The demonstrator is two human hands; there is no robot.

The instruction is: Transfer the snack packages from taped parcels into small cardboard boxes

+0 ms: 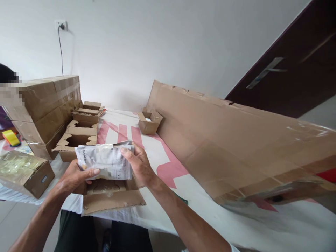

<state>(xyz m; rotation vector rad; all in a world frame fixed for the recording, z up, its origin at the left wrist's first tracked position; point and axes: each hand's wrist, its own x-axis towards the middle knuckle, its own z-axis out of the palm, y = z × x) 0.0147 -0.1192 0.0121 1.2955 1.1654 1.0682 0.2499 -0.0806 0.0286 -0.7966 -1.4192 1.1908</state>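
Note:
Between my two hands I hold a white printed pouch (105,161), sideways, with small dark text on it. My left hand (77,175) grips its lower left end, the thumb lying across the front. At the upper right end, my right hand (138,162) pinches it with the thumb on the front. Just below the pouch stands an open cardboard box (114,203), its near flap folded out toward me. The pouch and hands hide part of the box's inside.
Open small cartons (81,131) line up behind on the left, beside stacked taped boxes (49,105). A closed carton (26,171) and a tape roll (11,137) lie left. A small open box (150,122) stands farther back. A large cardboard box (231,147) fills the right.

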